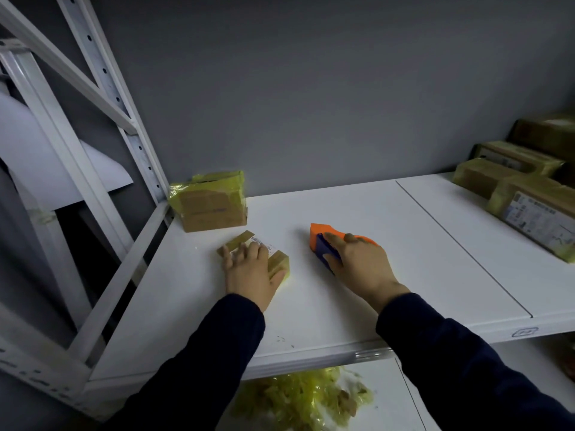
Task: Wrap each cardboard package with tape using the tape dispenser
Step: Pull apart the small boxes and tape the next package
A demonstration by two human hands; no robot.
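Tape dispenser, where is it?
Head view: the tape dispenser sits on the shelf, held by the right hand, right of the small package under the left hand.

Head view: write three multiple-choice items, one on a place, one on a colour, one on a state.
1. Where is the larger taped package?
A) on the floor
B) at the back left corner of the shelf
C) on the lower level

2. The tape dispenser is:
A) green and black
B) red and white
C) orange and blue

3. The left hand:
A) lies flat on the small package
B) hangs off the edge
C) holds scissors

Answers: B, it stands at the far left end; C, an orange body with a blue part shows under the right hand; A, straight fingers press on the box top.
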